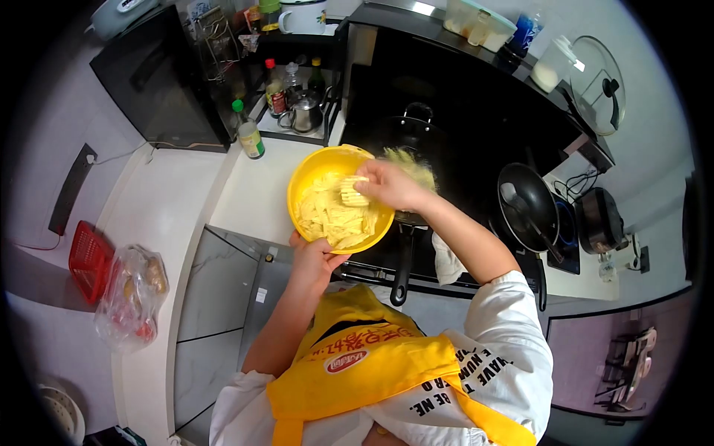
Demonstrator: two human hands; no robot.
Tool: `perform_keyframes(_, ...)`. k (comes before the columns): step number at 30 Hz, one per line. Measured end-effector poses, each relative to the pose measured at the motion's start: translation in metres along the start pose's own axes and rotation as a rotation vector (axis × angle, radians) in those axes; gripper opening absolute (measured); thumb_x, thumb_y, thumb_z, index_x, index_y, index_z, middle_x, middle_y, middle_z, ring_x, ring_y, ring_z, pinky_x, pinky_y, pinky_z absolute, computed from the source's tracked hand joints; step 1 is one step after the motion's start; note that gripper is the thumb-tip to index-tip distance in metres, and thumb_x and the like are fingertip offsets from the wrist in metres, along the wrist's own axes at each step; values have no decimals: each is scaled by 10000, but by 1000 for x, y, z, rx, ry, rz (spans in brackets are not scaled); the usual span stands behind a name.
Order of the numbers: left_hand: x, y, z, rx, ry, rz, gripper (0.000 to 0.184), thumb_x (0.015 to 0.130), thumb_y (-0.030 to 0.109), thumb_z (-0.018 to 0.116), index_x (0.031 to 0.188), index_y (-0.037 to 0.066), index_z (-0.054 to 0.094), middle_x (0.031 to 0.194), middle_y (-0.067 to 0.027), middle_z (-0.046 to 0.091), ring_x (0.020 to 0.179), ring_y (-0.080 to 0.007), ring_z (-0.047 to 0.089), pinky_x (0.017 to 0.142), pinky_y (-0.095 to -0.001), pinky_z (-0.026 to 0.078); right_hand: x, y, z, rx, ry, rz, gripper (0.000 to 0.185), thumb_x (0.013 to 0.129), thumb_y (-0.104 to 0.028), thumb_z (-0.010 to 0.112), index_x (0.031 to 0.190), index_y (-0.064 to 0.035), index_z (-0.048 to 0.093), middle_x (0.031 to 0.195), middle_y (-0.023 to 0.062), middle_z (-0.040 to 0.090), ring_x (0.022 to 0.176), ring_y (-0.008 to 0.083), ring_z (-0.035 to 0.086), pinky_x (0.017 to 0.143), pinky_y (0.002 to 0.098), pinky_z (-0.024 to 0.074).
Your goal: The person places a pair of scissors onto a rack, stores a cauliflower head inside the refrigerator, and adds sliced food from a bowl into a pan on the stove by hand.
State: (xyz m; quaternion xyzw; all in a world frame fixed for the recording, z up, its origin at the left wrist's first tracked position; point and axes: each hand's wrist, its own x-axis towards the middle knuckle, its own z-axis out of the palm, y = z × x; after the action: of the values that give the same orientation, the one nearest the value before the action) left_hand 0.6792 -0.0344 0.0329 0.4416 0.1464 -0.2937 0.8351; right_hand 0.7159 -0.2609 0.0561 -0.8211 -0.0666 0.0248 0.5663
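Observation:
My left hand (316, 260) grips the near rim of a yellow bowl (300, 167), which is tilted a little. Inside lie many pale yellow, wavy-cut potato pieces (331, 215). Over the bowl's right side, my right hand (387, 186) pinches a ridged, crinkle-cut potato slice (352, 191) between thumb and fingers; the hand is slightly blurred. Just beyond that hand, more yellow pieces (410, 165) lie in a dark pan on the stove, partly covered by my wrist. The pan's black handle (402, 271) points towards me.
Right of me stands a black wok (528, 204) with a spatula in it. A green-capped bottle (248, 134) and a steel pot (303, 111) are at the back left. A white cloth (446, 260) hangs at the stove front. A red basket (89, 260) and plastic bag (134, 297) lie far left.

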Motion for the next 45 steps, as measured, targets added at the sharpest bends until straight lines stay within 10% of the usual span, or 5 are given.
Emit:
perform_keyframes(13, -2, 1, -11, -34, 63, 26, 749, 758, -61, 456, 1410, 199, 196, 1381, -162, 396, 1174, -402, 529, 918, -549, 506, -41, 119, -109, -998, 100, 397, 205, 731, -233, 741, 889, -103, 716, 873, 124, 698, 823, 298, 673, 720, 392, 535)
perform_keyframes(25, -4, -7, -2, 29, -40, 65, 724, 753, -89, 448, 1383, 144, 180, 1349, -190, 418, 1132, -381, 578, 874, -529, 551, -42, -29, -8, -643, -126, -266, 179, 786, -132, 707, 940, -43, 685, 882, 136, 666, 830, 315, 643, 743, 379, 516)
perform_keyframes(29, -6, -9, -4, 21, -126, 40, 792, 751, -104, 440, 1419, 160, 105, 1362, -188, 402, 1121, -350, 598, 806, -490, 587, -30, -8, 29, -1008, -100, -237, 462, 725, -176, 757, 1158, -102, 615, 1071, 136, 609, 965, 333, 618, 816, 416, 501)
perform_keyframes(41, -19, -6, -6, 58, -74, 29, 724, 791, -65, 494, 1402, 83, 134, 1313, -200, 469, 1068, -334, 630, 794, -448, 603, 5, -13, 5, -529, -83, -82, 184, 846, -179, 646, 983, -64, 686, 805, 156, 668, 798, 319, 650, 736, 385, 515)
perform_keyframes(45, -16, -6, -8, 65, -78, 20, 740, 789, -64, 498, 1407, 99, 126, 1329, -203, 450, 1098, -350, 610, 839, -486, 577, 12, -24, -7, -98, -83, 182, 120, 899, -129, 649, 939, -16, 647, 751, 63, 668, 681, 123, 632, 630, 262, 513)
